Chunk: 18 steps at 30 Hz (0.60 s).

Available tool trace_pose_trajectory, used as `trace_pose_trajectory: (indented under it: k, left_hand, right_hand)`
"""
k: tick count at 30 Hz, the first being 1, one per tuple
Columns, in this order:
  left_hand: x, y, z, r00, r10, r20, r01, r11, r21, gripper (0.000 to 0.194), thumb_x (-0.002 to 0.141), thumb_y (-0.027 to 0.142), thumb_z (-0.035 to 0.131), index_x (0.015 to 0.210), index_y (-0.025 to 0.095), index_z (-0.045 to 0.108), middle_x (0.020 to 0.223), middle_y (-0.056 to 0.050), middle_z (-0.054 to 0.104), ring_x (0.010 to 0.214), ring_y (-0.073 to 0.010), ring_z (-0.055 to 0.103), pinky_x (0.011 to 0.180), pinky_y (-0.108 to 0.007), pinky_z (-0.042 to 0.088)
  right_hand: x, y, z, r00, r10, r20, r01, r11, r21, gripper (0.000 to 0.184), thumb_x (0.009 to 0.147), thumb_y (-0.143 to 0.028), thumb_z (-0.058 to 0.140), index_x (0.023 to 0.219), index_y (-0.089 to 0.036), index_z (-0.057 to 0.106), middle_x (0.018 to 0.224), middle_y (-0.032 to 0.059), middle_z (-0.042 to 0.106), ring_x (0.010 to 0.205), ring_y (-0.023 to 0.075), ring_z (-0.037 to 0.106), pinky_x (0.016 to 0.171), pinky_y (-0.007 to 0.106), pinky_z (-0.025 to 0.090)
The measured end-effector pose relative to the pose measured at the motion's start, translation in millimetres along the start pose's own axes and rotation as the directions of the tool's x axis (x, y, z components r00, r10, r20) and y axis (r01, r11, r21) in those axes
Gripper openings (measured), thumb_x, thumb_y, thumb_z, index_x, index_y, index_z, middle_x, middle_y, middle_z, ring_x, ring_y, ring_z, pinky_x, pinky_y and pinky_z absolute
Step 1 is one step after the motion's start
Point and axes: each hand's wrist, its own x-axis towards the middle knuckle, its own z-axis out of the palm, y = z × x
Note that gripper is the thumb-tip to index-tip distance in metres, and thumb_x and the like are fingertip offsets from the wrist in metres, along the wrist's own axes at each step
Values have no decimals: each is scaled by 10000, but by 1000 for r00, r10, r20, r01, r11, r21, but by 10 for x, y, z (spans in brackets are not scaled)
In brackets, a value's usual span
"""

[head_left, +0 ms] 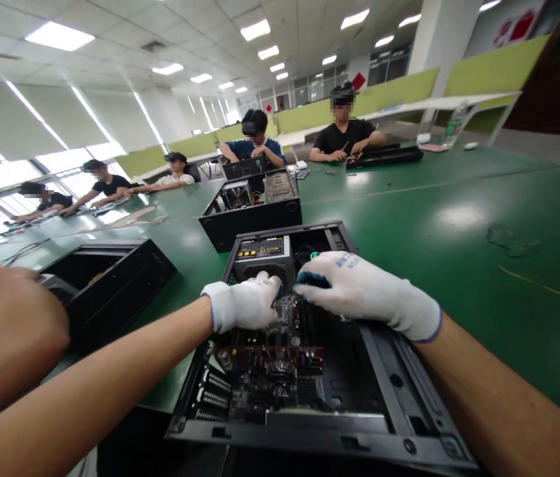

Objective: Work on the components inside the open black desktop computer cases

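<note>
An open black computer case (399, 424) lies on its side in front of me, its motherboard (280, 394) showing. My left hand (250, 303), in a white knit glove, is over the upper part of the board, just below the power supply (263, 255). Its fingers are bent down together; whatever they pinch is hidden. In a matching glove with a blue palm, my right hand (354, 285) reaches in over the case's right side. A gap shows between its thumb and curved fingers, and nothing is visible in it. A reddish circuit card (270, 358) crosses the board nearer me.
Another open case (255, 215) stands just beyond mine, and a third case (116, 291) is to the left. A neighbour's arm (16, 331) comes in at the far left. Several people sit across the green table (459, 218). A thin yellow wire (548, 288) lies at right.
</note>
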Motion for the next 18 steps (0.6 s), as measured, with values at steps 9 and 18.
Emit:
trace_pose_trajectory:
  k: [9, 18]
  left_hand:
    - [627, -43, 319, 990, 72, 123, -85, 991, 103, 471, 747, 407, 736, 1142, 154, 689, 1222, -173, 684, 1154, -326, 658, 1014, -410, 516]
    - [707, -133, 479, 993, 108, 37, -110, 992, 57, 344, 748, 382, 743, 1053, 224, 724, 1055, -52, 767, 1086, -234, 681, 1018, -322, 507]
  right_hand:
    - [-23, -42, -1, 999, -3, -32, 2, 999, -38, 408, 979, -519, 500, 927, -169, 701, 973, 94, 739, 951, 214, 665, 828, 288, 437]
    - [-30, -31, 1, 999, -25, -33, 22, 997, -78, 433, 978, -538, 482, 932, -170, 705, 961, 98, 742, 905, 219, 665, 786, 304, 436]
